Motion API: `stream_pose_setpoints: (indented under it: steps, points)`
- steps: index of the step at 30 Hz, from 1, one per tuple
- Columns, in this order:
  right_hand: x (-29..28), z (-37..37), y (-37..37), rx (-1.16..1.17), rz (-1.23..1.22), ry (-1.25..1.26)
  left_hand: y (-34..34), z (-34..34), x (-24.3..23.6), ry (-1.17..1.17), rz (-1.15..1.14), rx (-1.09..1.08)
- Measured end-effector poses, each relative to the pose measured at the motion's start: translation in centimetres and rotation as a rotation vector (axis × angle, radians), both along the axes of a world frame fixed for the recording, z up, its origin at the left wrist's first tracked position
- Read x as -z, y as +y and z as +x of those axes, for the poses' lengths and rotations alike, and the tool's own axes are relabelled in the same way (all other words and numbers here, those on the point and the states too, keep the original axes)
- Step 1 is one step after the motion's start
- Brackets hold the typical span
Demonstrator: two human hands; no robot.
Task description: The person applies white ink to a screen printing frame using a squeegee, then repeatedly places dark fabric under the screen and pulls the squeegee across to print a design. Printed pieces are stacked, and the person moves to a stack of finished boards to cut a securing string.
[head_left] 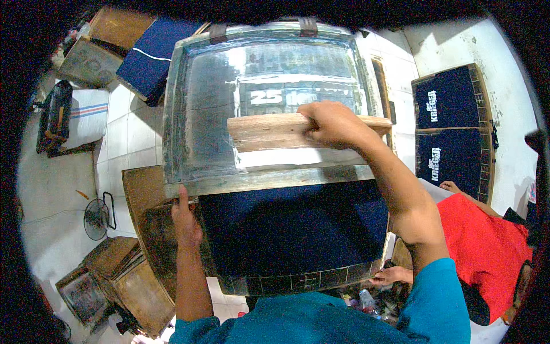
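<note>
A printing screen in a worn frame [172, 137] lies over dark blue cloth [292, 229] on a wooden board [149, 195]. My right hand [332, 123] grips the top of a wooden squeegee [266, 132] that stands on the screen mesh, with pale ink just below its blade. My left hand [184, 218] presses on the frame's near left corner, thumb along the frame edge. The cloth under the screen is hidden except for its near part.
A person in a red shirt [487, 246] crouches at the lower right, a hand [389, 276] near the board's edge. Printed dark cloths on boards [452, 132] lie at right. More boards, a dark cloth [152, 54] and a small fan [94, 218] sit on the tiled floor at left.
</note>
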State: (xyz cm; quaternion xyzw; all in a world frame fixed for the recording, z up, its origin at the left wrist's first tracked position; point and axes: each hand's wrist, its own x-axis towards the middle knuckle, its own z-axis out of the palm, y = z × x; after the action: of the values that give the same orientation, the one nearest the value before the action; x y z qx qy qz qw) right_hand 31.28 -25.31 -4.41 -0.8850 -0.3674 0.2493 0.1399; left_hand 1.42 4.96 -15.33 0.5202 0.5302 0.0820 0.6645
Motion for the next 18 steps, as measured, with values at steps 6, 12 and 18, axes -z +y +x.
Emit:
stream_pose_setpoints:
  steps: [6,12,18]
  points:
    - [-0.7,-2.0,-1.1,-0.017,0.049,-0.009,0.0,0.2,0.3,-0.03,-0.034,-0.04]
    - [1.1,-3.4,-1.0,0.0,-0.021,0.031,-0.1,0.3,-0.1,-0.174,-0.037,-0.039]
    - [2.8,0.4,0.0,0.046,0.059,-0.142,-0.8,0.9,-1.0,-0.135,-0.022,-0.101]
